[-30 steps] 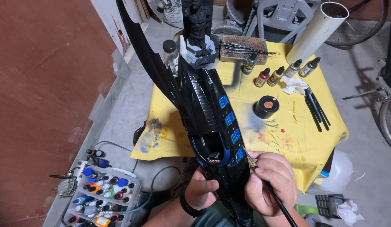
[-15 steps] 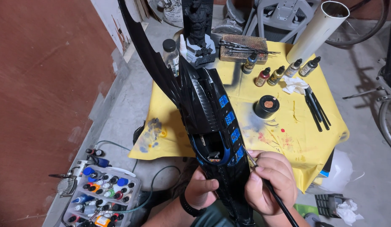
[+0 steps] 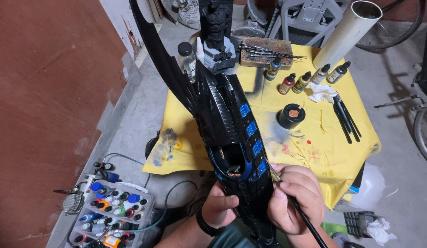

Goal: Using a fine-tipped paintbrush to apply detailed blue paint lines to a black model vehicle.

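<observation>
Left hand (image 3: 220, 206) is gripping the lower left side of a long black model vehicle (image 3: 231, 133), fingers wrapped round the hull and clamped on it, a dark band on the wrist. Right hand (image 3: 295, 198) is pinching a thin paintbrush (image 3: 299, 211), fingers closed tight on the handle, the handle running down and right out of the fist, the tip touching the model's right flank just above the fingers, beside a row of blue panels (image 3: 252, 131). The model is standing tilted between both hands, nose rising up and away from the grip, a long black fin (image 3: 160, 55) sweeping up to the left, an open cockpit with blue trim sitting just above the left thumb. Beyond the model a table with a paint-stained yellow cloth (image 3: 323, 142) is carrying a round black jar (image 3: 292, 115), four dropper paint bottles (image 3: 310, 78), several black brushes (image 3: 345, 117), a wad of white tissue (image 3: 322, 93), a wooden block (image 3: 266, 49) with brushes on it, a dark figure bust (image 3: 216, 34). Below left of the left hand a clear tray of paint bottles (image 3: 113, 213) is lying on the floor, well apart from the grip.
</observation>
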